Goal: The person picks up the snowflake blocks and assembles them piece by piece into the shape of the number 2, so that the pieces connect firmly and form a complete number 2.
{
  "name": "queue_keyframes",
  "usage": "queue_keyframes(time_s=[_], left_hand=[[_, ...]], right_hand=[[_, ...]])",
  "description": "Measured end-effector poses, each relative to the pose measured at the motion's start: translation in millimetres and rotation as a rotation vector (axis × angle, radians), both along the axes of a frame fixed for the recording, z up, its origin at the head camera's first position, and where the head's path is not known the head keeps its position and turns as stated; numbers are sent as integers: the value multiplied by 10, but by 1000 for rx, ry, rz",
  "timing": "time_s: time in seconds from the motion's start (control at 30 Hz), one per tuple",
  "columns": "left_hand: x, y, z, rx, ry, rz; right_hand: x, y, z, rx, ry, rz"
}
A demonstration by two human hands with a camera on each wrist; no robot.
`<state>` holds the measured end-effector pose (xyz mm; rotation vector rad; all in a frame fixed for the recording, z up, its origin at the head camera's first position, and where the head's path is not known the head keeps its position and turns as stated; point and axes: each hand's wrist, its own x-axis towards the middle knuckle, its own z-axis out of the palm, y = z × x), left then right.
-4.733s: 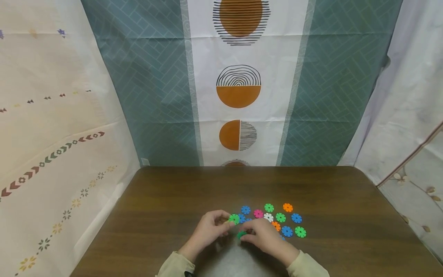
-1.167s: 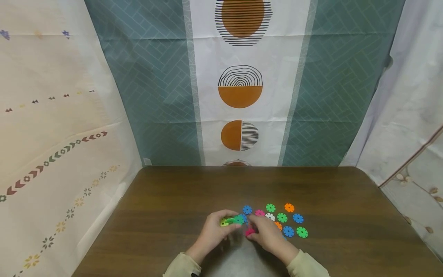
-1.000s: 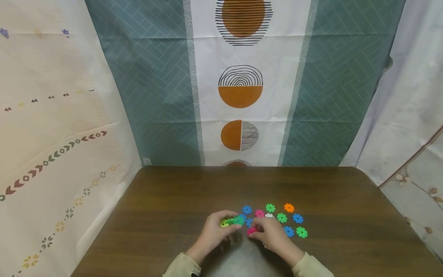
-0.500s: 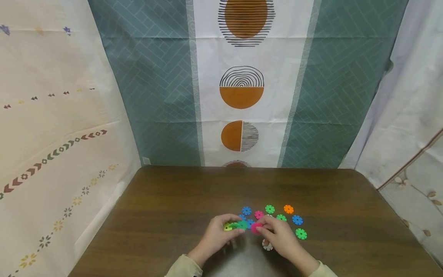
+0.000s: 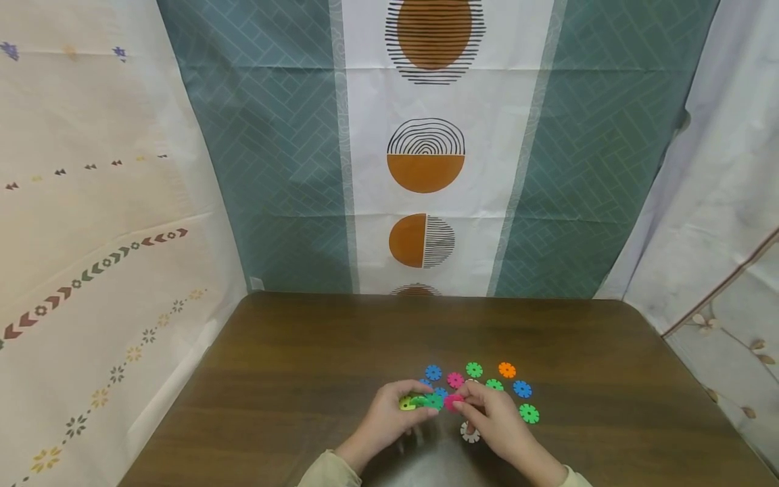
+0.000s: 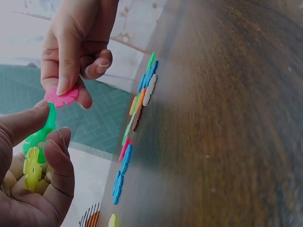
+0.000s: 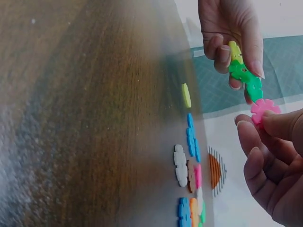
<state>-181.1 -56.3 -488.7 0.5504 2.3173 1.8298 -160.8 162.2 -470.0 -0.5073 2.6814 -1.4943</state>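
In the head view my left hand (image 5: 389,416) holds a short chain of slotted snowflake discs, with a yellow disc (image 5: 406,403) nearest the palm and green discs (image 5: 434,401) beyond it. My right hand (image 5: 498,418) pinches a pink snowflake disc (image 5: 452,403) between thumb and finger. Both wrist views show the pink disc (image 7: 265,111) against the free edge of the outer green disc (image 7: 254,87). Whether their slots interlock, I cannot tell. The hands are raised above the table. Left fingers partly cover the yellow disc (image 6: 32,170) and the inner green disc.
Loose discs lie flat beyond and beside the hands, among them a blue disc (image 5: 433,373), an orange disc (image 5: 507,370) and a green disc (image 5: 529,413). A white disc (image 5: 470,431) lies below my right hand. Patterned cloths hang around the brown table (image 5: 292,379).
A dark green disc, earlier in the right hand, now belongs to the left hand's chain. The right hand has since picked up the pink disc and brought it up to the chain's end.
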Motion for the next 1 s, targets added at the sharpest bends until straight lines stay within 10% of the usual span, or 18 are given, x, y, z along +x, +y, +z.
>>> queue_keyframes(time_s=[0.8,1.0], left_hand=[[30,49,63,6,11,-34],[19,64,88,-3,28,41]], right_hand=[[24,-74,24,93,106,6],[35,-89,72,56,78,-59]])
